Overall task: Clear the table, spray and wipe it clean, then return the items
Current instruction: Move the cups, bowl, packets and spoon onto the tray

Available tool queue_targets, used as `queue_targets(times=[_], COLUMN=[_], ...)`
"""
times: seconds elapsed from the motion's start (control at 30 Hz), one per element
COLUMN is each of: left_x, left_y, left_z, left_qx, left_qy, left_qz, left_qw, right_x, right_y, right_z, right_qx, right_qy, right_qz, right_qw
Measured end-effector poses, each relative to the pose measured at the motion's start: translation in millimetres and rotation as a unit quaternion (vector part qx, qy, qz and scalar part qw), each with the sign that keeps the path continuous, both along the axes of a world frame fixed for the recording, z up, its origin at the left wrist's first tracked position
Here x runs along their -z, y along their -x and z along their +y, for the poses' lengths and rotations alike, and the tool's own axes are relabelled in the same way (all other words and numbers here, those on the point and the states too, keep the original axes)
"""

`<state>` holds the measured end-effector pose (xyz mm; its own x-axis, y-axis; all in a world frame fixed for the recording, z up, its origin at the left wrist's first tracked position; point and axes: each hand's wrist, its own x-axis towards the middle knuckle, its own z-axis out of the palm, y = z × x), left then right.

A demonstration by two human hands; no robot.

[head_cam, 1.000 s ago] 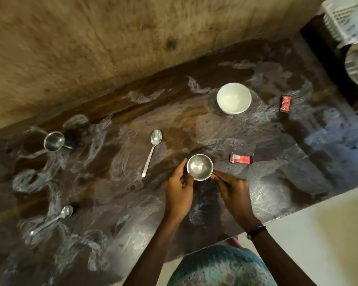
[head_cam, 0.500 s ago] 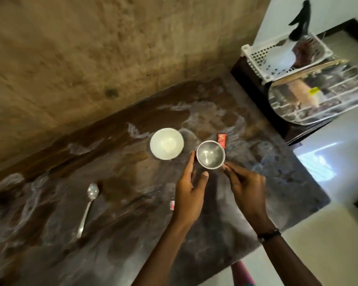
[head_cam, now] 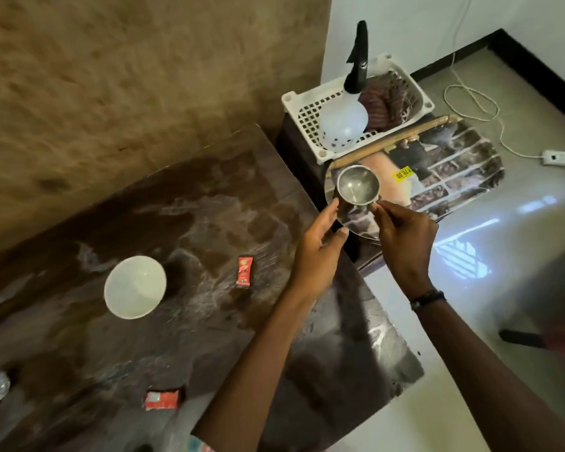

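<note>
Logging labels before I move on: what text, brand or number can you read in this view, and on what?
Yellow sticker on the steel plate: looks like "72.00", first characters blurred.
Upper red sachet: print too small to read.
Lower red sachet: print blurred.
Steel cup, white bowl: no text.

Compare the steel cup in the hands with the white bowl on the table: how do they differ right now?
The steel cup is shiny metal; the white bowl is matte white. The cup is held up over the round tray beside the table, gripped by the left hand and right hand; the bowl rests untouched on the smeared table. The cup's mouth looks narrower than the bowl's. Both are upright, round and look empty.
</note>
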<state>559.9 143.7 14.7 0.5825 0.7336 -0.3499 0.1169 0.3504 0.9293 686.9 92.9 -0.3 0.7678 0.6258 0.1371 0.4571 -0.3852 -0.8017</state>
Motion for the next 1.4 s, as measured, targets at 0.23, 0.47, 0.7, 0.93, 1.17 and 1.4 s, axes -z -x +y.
queue_targets(times=[0.23, 0.47, 0.7, 0.93, 1.17, 1.4], left_x=[19, 30, 28, 13, 5, -3], left_y=[-19, -17, 6, 65, 174, 329], left_z=[7, 14, 13, 9, 6, -5], left_qx=[0.003, -0.004, -0.016, -0.080, -0.166, -0.273], left_qy=[0.010, 0.014, 0.012, 0.003, -0.010, -0.004], left_qz=[0.027, 0.045, 0.046, 0.038, 0.037, 0.052], left_qw=[1.000, 0.999, 0.999, 0.996, 0.985, 0.961], right_x=[29, 38, 29, 6, -4, -14], right_y=[-30, -33, -24, 61, 196, 344], right_z=[20, 28, 23, 3, 20, 35], right_qx=[0.029, 0.056, 0.060, 0.039, -0.118, -0.231], right_qy=[0.048, 0.053, 0.080, 0.006, 0.000, 0.007], right_qz=[-0.015, -0.004, 0.056, 0.056, 0.102, 0.121], right_qw=[0.998, 0.997, 0.993, 0.998, 0.988, 0.965])
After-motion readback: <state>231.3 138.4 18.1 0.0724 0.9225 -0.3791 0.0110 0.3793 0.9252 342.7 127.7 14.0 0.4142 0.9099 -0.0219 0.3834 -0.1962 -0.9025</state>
